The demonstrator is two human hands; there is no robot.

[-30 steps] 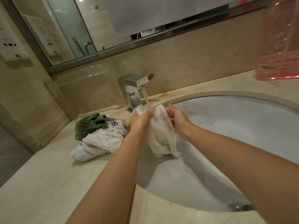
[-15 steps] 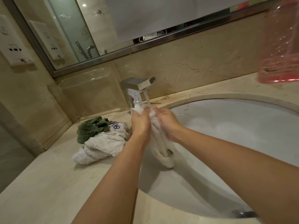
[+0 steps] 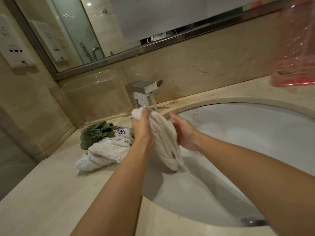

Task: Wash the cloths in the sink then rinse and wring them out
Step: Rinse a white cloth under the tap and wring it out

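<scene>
The left hand [image 3: 142, 129] grips the top of a white cloth [image 3: 164, 140] near the middle of the frame, its fingers curled round the bunched upper end just below the faucet [image 3: 144, 91]. The right hand [image 3: 183, 132] lies flat against the cloth's far side, fingers straight and wet, pressing and not clutching. The cloth hangs in ribbed folds over the left part of the sink [image 3: 247, 130], its lower tip dripping. To do this step well, I judge the cloth should be kept directly under the thin stream of water [image 3: 154, 104] and worked between the palms from top to bottom — letting the run-off fall into the basin, not onto the table [image 3: 51, 193]. The sink holds no standing water that I can see; its drain [image 3: 252, 222] shows at the lower right. Left of centre a pile of cloths [image 3: 105, 147] — green on top, white beneath — waits on the table. A pink container [image 3: 294, 48] at the upper right is blurred; its contents cannot be told.
</scene>
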